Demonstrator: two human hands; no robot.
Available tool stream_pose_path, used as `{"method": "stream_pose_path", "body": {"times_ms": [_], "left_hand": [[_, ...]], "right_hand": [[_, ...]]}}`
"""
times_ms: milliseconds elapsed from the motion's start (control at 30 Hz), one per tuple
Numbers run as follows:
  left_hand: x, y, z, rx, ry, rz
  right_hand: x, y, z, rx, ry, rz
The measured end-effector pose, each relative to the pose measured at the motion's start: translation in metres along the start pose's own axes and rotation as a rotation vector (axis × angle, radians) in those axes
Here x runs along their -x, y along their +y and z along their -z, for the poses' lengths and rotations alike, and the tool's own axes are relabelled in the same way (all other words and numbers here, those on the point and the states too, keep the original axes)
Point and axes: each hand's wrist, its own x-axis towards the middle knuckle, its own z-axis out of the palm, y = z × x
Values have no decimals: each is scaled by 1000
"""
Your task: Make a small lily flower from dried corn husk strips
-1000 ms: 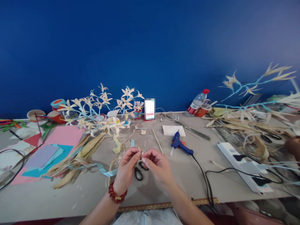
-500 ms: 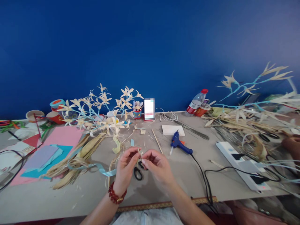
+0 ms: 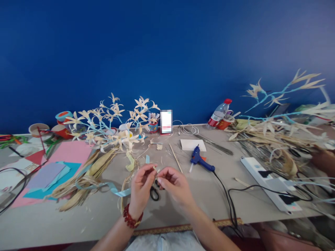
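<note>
Both hands meet above the middle of the table with their fingertips pinched together. My left hand [image 3: 142,188], with a red bead bracelet [image 3: 131,217] at the wrist, and my right hand [image 3: 174,186] close on a small pale strip [image 3: 155,168], likely dried husk; most of it is hidden by the fingers. Black-handled scissors [image 3: 154,194] lie on the table beneath the hands, their blades covered. Left of my left hand runs a light blue ribbon [image 3: 119,191] beside a bundle of dried husks [image 3: 86,181].
A blue glue gun [image 3: 201,159] lies to the right, its black cord trailing toward a white power strip [image 3: 270,186]. Pale husk flowers [image 3: 115,111] stand at the back left. A wooden stick [image 3: 176,158] lies behind my hands. Another person's hand [image 3: 323,158] shows at far right.
My hands stay almost in place, still pinched together, with only slight shifts of the fingers. The other person's hand at the far right has moved a little leftward.
</note>
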Motion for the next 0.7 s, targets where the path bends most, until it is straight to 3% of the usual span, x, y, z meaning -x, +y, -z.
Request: {"method": "stream_pose_path", "body": {"times_ms": [400, 700], "left_hand": [[2, -1, 2, -97, 82, -89], [4, -2, 0, 6, 111, -35]], "right_hand": [[-2, 6, -5, -26, 1, 14], [2, 7, -6, 97, 43, 143]]}}
